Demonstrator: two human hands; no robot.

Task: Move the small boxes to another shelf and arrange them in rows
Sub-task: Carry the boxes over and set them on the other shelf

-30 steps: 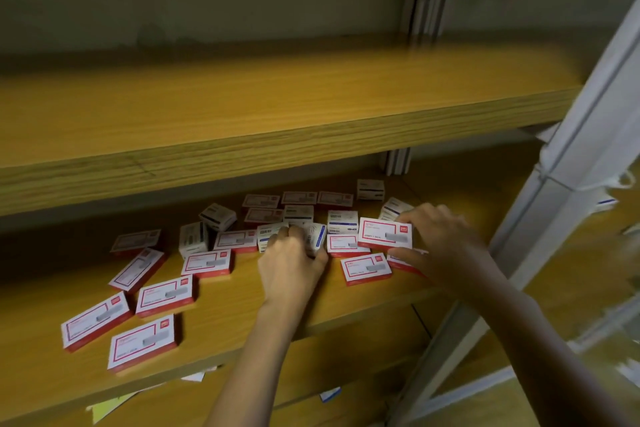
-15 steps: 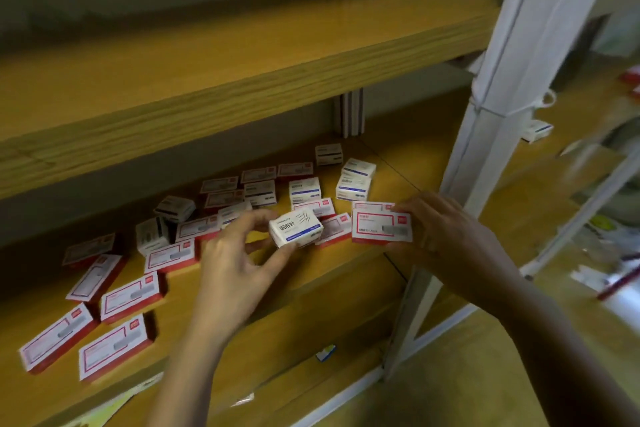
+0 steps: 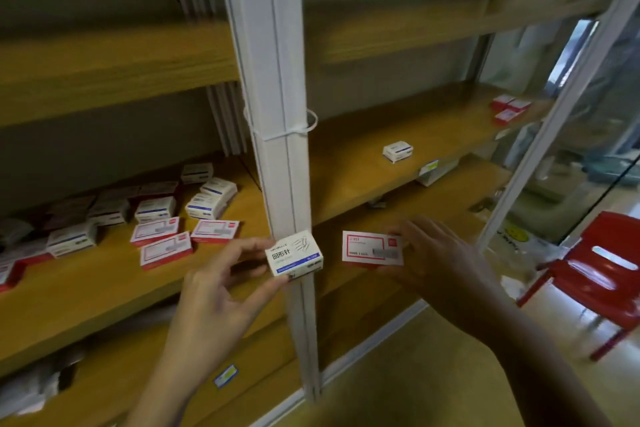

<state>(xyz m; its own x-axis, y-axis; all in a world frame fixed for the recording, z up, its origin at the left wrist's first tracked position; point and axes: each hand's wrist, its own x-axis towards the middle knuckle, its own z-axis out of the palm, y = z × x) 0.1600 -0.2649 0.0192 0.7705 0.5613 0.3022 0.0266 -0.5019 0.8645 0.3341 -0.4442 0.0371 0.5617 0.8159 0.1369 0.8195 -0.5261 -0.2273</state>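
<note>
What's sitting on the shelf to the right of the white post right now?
A lone blue-and-white box lies near its front edge, and a few red-and-white boxes cluster at the far right end. The white post hides the left end of that shelf.

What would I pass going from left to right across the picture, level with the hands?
Scattered small boxes → left hand → blue-and-white box it pinches → red-and-white box → right hand holding it → red chair.
</note>
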